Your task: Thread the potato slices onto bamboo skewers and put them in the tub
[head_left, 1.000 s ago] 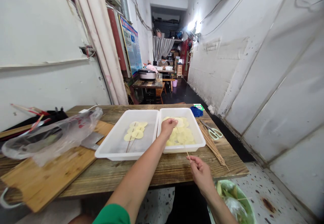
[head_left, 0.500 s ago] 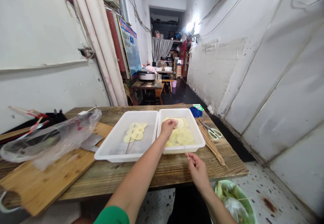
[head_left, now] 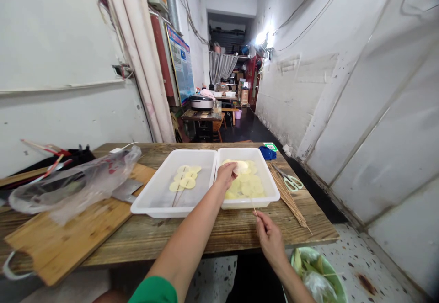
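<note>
My left hand (head_left: 227, 174) is over the right white tub (head_left: 276, 196), its fingers closed on a thin, pale round slice (head_left: 241, 167) that looks like potato. Below it in the same tub lie several more pale yellow slices (head_left: 252, 186), some overlapping. At the tub's near edge, my right hand (head_left: 269, 232) pinches a thin wooden skewer (head_left: 254, 208) that points up toward the left hand. Its upper end is hard to make out against the slices. The left white tub (head_left: 147, 207) holds skewered slices (head_left: 185, 178) with their sticks toward me.
Right of the tubs lie a bundle of skewers (head_left: 290, 198), scissors (head_left: 292, 183) and a blue cloth (head_left: 267, 152). A cutting board (head_left: 68, 243), a blade (head_left: 127, 189) and a plastic bag (head_left: 85, 182) occupy the left. A green bin (head_left: 338, 275) stands on the floor. Another person (head_left: 222, 87) sits far back.
My left hand has shifted slightly down and left over the right tub with the slice. The right hand still pinches the skewer, a little lower. The whole view has shifted slightly.
</note>
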`<state>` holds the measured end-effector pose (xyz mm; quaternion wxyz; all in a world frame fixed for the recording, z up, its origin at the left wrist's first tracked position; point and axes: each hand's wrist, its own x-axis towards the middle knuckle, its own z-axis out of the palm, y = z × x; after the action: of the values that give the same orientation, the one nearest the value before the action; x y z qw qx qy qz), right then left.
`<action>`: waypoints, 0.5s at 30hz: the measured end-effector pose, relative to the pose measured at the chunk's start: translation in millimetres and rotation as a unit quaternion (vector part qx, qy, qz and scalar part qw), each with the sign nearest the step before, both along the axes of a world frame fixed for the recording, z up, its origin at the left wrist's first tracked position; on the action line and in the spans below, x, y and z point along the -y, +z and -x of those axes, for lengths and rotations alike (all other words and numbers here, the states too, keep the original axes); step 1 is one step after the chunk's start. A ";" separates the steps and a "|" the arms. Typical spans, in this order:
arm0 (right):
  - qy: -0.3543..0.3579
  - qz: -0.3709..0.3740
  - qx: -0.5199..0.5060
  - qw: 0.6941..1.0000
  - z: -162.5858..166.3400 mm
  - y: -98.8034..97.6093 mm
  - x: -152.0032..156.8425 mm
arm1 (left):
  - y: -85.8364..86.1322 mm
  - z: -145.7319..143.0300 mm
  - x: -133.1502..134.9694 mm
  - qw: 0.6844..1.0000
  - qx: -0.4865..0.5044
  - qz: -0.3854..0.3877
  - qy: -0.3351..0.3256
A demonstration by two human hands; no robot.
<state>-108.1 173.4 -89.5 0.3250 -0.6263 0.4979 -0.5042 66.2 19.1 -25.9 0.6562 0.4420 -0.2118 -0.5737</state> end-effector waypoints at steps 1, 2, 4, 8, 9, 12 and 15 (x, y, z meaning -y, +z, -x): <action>-0.002 0.010 -0.004 1.000 0.3 -1.8 0.2 | 0.3 -0.1 0.3 1.000 -0.007 -0.004 0.000; -0.004 0.020 -0.008 1.000 0.5 -3.4 0.4 | 0.6 -0.2 0.4 1.000 -0.013 -0.007 -0.002; -0.006 0.035 -0.016 0.999 0.5 -6.0 0.9 | 1.2 -0.4 0.5 1.000 -0.025 -0.013 -0.009; -0.008 0.050 -0.039 0.998 -0.3 -7.1 1.8 | 2.8 -0.4 -0.5 0.998 -0.046 -0.021 -0.032; -0.007 0.052 -0.046 0.998 -0.5 -6.9 1.9 | 3.2 -0.3 -0.9 0.998 -0.046 -0.020 -0.039; -0.007 0.055 -0.059 0.997 -0.7 -6.6 2.2 | 4.8 0.2 -2.1 0.997 -0.038 -0.014 -0.062; -0.013 0.064 -0.067 0.996 -0.6 -7.9 2.6 | 6.0 0.3 -2.6 0.997 -0.038 -0.023 -0.070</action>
<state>-107.4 170.8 -97.3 0.2432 -0.6719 0.4932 -0.4961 65.9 21.7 -20.0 0.6114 0.4187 -0.2040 -0.6397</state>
